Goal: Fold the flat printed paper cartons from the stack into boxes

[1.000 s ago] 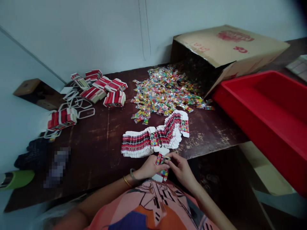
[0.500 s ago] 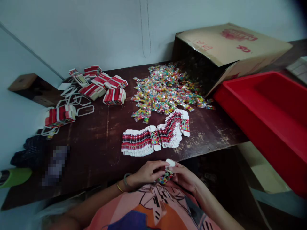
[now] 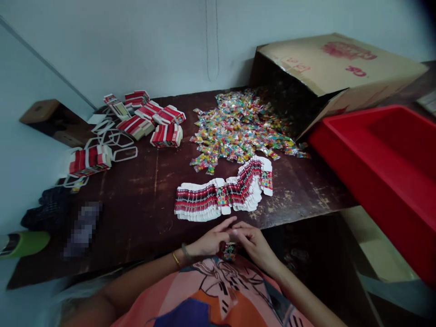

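Observation:
Close to my body, at the table's front edge, a small printed candy box (image 3: 229, 252) is held between both hands. My left hand (image 3: 215, 239) grips it from the left, its index finger stretched past the top. From the right, my right hand (image 3: 251, 243) closes on the box, its fingers meeting the left ones over the upper end. The fingers hide the box's top flap. Just beyond my hands, a fanned row of flat candy boxes (image 3: 197, 202) lies on the table, with white flaps showing. Behind it spreads a heap of small wrapped candy packets (image 3: 238, 129).
A large cardboard carton (image 3: 340, 63) lies open-sided at the back right, beside a red plastic tray (image 3: 361, 159). Bundles of red boxes (image 3: 166, 136) and white bands (image 3: 125, 154) lie at the left. A brown box (image 3: 56, 125) stands by the wall, above a dark cloth (image 3: 46, 209).
The white flap that stood up from the box is now covered by my fingers. My hands have come together over the box's top. The view has shifted slightly.

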A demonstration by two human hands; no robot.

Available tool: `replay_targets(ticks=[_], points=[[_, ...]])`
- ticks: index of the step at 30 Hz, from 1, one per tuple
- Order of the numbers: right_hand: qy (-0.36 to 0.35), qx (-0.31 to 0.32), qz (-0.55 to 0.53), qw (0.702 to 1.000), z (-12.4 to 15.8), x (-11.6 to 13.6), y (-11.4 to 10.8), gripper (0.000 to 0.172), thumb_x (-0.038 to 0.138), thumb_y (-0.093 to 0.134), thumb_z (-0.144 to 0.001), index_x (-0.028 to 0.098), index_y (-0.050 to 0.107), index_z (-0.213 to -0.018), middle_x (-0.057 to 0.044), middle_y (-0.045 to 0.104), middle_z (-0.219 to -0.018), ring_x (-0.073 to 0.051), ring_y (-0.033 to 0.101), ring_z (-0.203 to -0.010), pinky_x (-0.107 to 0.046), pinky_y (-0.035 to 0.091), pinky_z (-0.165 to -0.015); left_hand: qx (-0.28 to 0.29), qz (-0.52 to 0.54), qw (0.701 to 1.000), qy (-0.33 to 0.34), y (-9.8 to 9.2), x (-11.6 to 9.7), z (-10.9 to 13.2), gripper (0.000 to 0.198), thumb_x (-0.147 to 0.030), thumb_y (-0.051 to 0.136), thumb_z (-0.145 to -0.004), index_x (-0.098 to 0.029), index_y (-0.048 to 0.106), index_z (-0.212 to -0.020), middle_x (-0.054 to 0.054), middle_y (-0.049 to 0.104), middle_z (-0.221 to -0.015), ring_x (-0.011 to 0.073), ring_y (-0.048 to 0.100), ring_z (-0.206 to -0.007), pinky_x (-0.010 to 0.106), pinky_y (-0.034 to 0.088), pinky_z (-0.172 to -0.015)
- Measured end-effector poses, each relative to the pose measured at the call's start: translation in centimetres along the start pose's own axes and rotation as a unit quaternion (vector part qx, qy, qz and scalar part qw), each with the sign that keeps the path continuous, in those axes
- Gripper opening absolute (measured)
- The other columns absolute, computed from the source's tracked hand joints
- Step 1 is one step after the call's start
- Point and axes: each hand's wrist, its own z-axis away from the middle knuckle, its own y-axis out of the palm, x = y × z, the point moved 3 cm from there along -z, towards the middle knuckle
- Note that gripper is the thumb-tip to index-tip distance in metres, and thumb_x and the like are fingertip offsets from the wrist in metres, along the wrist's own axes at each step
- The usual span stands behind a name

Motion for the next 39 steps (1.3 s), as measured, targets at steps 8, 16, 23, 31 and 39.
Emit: replay_targets(ticks=[8,16,23,31,39], points=[[-0.021,-0.031,0.036,0.999,-0.2,-1.2,-0.5,0.018,0.034,0.062,-0.087,0.023,0.076,-0.089,-0.005,0.068,-0.087,-0.018,0.063,-0.082,-0.031,0.052,-0.076,0.047,-0.037,0.998,0.019,-0.2,-1.1,0.6,0.077,-0.016,0.067,-0.07,-0.03,0.039,-0.141,0.006,0.046,-0.142,0.0199,0.054,-0.106,0.03,0.041,-0.087],[-0.143,0.017,0.234,0.962,1.7,-1.4,0.4,0.032,0.022,0.047,-0.094,0.029,0.064,-0.121,-0.009,0.065,-0.1,-0.02,0.059,-0.093,-0.036,0.05,-0.078,0.038,-0.037,0.997,0.05,-0.5,-0.9,0.4,0.078,-0.014,0.066,-0.071,-0.029,0.036,-0.141,0.009,0.053,-0.131,0.0179,0.056,-0.105,0.029,0.042,-0.086],[-0.119,0.012,0.113,0.986,-1.3,0.1,-1.2,0.022,0.023,0.054,-0.092,0.027,0.071,-0.106,-0.005,0.07,-0.09,-0.017,0.063,-0.084,-0.03,0.051,-0.074,0.035,-0.304,0.946,0.111,0.0,-4.9,1.7,0.046,-0.011,0.059,-0.071,-0.02,0.063,-0.116,0.004,0.066,-0.113,0.0208,0.058,-0.104,0.032,0.041,-0.095],[-0.107,-0.137,0.101,0.98,-6.0,0.9,-6.0,0.021,0.031,0.056,-0.09,0.022,0.072,-0.099,-0.006,0.072,-0.095,-0.021,0.065,-0.089,-0.034,0.051,-0.081,0.045,-0.551,0.832,-0.046,-4.2,-7.9,5.3,0.025,-0.016,0.068,-0.064,-0.021,0.069,-0.088,-0.003,0.065,-0.075,0.0134,0.052,-0.066,0.022,0.036,-0.06],[-0.143,-0.109,0.284,0.942,-14.3,0.7,-5.3,0.021,0.023,0.052,-0.09,0.019,0.072,-0.098,-0.008,0.072,-0.097,-0.021,0.063,-0.093,-0.035,0.048,-0.087,0.068,-0.187,0.98,-0.029,-4.9,-4.6,5.3,0.036,-0.038,0.069,-0.076,-0.017,0.058,-0.102,0.003,0.065,-0.091,0.0131,0.058,-0.072,0.022,0.043,-0.064]])
